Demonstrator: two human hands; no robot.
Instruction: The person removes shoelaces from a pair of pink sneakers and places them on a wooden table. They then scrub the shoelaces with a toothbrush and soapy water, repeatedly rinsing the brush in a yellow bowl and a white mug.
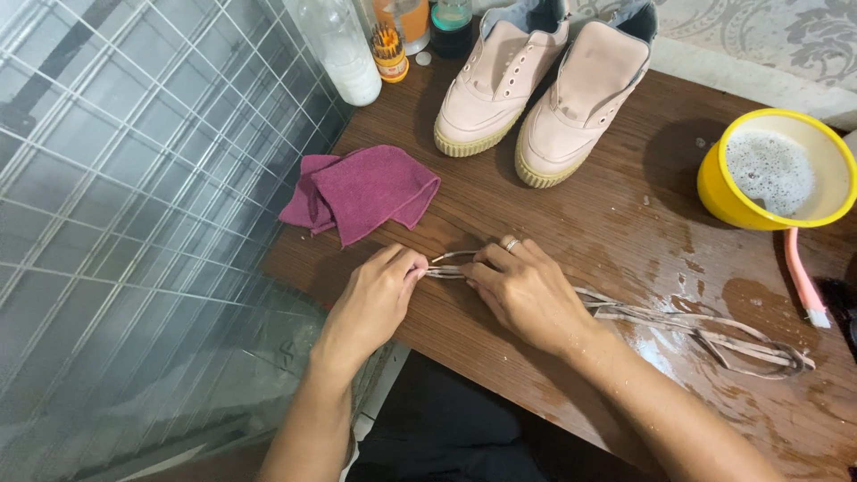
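On the near table edge: left hand (379,295) and right hand (522,290) both pinch a wet shoelace (678,319).
Lace: trails right across the wet table (607,205).
Risk: slippery lace could slide from the fingers.
Far side: laceless shoes (544,80), soapy yellow bowl (775,170).

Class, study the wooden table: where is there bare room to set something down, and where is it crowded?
Free patches: the table between the pink shoes and the shoelaces, left of the yellow bowl; also between the magenta cloth and the shoes. Crowded: the bottles in the far corner, and the near edge where the left hand and right hand pinch the laces.
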